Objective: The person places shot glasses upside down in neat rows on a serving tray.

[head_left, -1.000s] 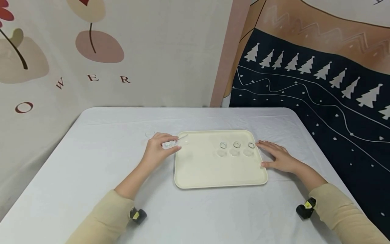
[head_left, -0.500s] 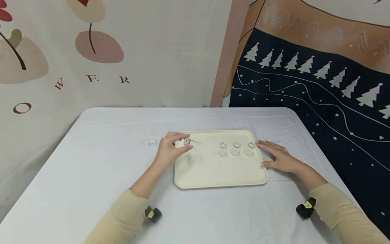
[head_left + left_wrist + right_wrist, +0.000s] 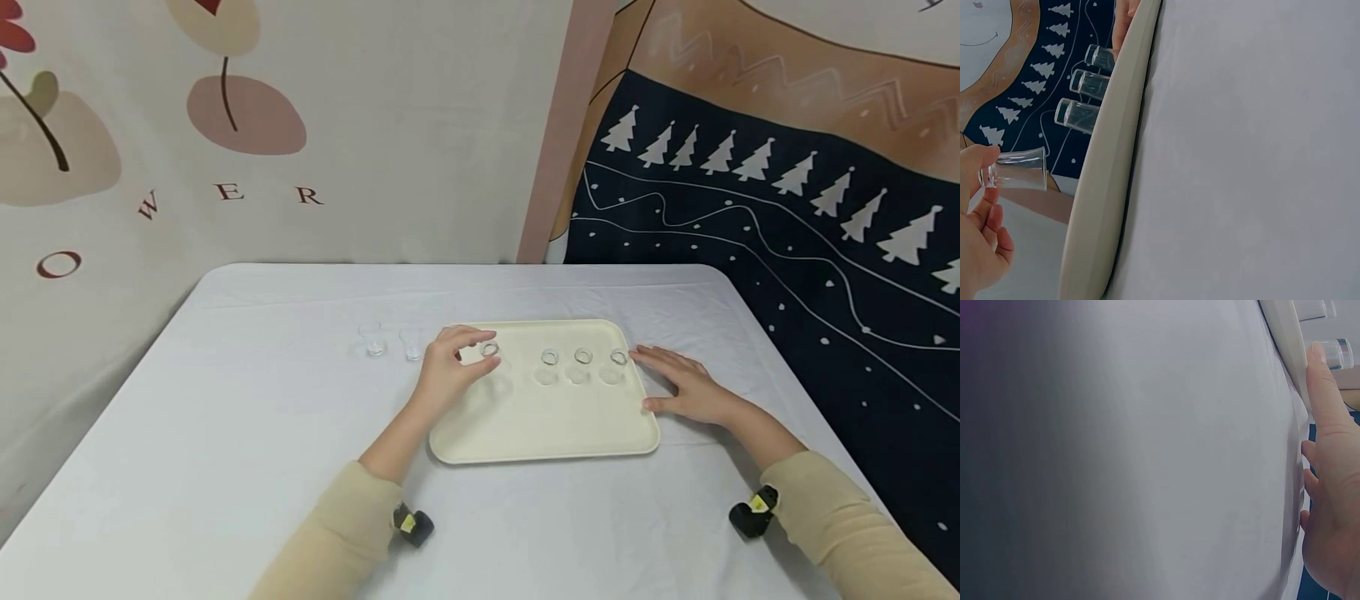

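My left hand [image 3: 450, 362] pinches a clear shot glass [image 3: 1019, 169] between thumb and fingers, over the left part of the cream tray [image 3: 540, 433]. The glass is upside down, its narrower thick base up in my fingers and its wider rim facing down. Three similar glasses stand inverted in a row on the tray's right half, the nearest to my left hand being the left glass [image 3: 548, 367]. My right hand [image 3: 693, 392] rests at the tray's right edge, fingers extended and thumb against the rim, beside the right glass [image 3: 613, 368].
Two more clear glasses stand upright on the white tablecloth [image 3: 247, 417] left of the tray: a left one [image 3: 374, 342] and one [image 3: 412, 343] close to my left hand. Patterned cloth hangs behind the table [image 3: 750, 192].
My left hand has moved right, from the tray's left edge to over the tray. The glass it pinches has turned from tilted to upside down. My right hand has stayed in place.
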`<action>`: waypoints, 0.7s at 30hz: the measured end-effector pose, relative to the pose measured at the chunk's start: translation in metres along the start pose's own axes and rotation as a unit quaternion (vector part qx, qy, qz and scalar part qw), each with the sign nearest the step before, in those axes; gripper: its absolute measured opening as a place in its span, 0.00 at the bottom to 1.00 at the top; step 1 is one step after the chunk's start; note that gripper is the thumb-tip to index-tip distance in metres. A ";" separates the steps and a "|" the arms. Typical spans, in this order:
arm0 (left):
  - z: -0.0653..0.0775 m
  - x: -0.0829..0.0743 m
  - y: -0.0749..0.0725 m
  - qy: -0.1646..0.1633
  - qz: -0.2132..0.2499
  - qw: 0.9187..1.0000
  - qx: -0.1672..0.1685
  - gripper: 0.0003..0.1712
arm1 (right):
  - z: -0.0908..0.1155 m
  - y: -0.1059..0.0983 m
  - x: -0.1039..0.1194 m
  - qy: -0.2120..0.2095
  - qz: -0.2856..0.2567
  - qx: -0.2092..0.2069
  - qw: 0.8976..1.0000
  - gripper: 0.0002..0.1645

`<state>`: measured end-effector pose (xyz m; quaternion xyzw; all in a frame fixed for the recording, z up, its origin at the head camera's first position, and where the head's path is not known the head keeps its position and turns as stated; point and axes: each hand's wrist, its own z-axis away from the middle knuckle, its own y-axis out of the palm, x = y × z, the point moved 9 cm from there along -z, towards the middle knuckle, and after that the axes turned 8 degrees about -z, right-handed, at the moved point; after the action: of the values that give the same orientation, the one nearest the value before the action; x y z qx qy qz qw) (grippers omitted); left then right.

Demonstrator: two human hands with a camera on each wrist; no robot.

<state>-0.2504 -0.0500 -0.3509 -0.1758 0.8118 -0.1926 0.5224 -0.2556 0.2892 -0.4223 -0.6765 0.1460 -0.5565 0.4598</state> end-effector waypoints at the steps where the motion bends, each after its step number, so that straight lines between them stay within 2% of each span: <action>1: 0.000 0.001 0.002 -0.002 0.001 1.000 0.001 0.20 | 0.000 0.000 0.000 0.001 0.001 0.000 1.000 0.47; 5: -0.002 0.002 0.012 -0.007 0.010 1.000 0.005 0.19 | 0.000 0.000 -0.002 0.006 0.002 0.000 1.000 0.47; 13: -0.004 -0.001 0.027 0.005 0.013 1.000 0.016 0.19 | 0.000 0.000 0.000 0.010 -0.003 0.000 1.000 0.48; 21: -0.006 0.003 0.039 -0.017 0.009 0.999 0.035 0.20 | 0.000 0.000 0.000 0.007 0.000 -0.001 1.000 0.48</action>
<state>-0.2599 -0.0167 -0.3702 -0.1534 0.7970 -0.2138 0.5436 -0.2561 0.2893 -0.4226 -0.6727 0.1499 -0.5611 0.4583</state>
